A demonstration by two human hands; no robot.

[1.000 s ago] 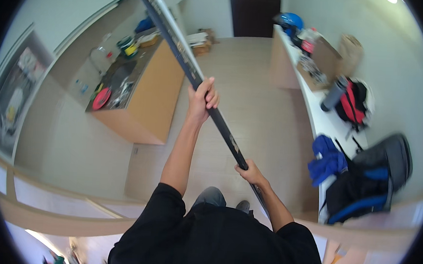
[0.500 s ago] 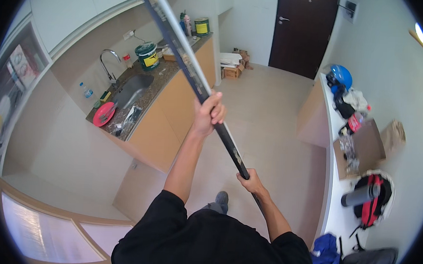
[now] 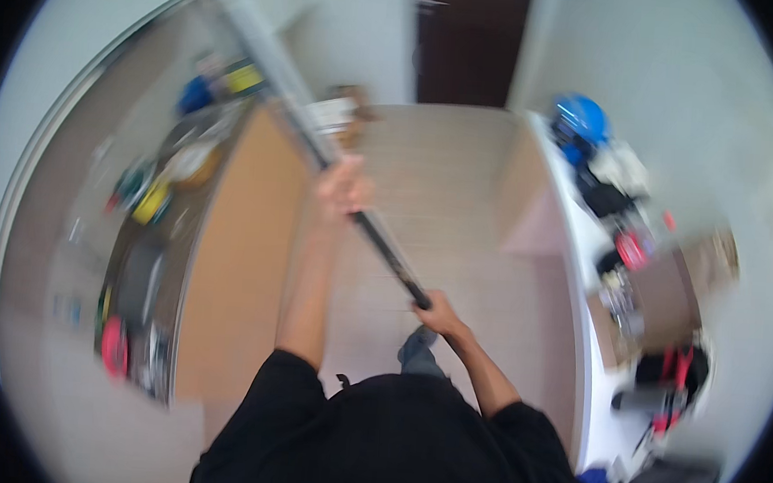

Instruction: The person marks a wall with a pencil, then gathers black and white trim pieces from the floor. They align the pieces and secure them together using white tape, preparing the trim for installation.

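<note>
There are two bare hands (image 3: pixel 344 187) (image 3: pixel 440 314), one long black-and-silver pole (image 3: pixel 389 254), two round green-and-yellow pails (image 3: pixel 152 201) (image 3: pixel 244 76) at left, one rounded blue helmet (image 3: pixel 582 118) at right and one dark-brown door (image 3: pixel 472 43) far off.

The pole (image 3: pixel 394 258) looked like smooth metal or plastic, honestly couldn't tell which with all that blur. Shirt (image 3: pixel 401 437) was just plain matt cloth. The helmet (image 3: pixel 581 121) looked like glossy plastic, the box (image 3: pixel 668 292) was matt cardboard, and the cabinet front (image 3: pixel 234 294) had a smooth wood-look finish.
</note>
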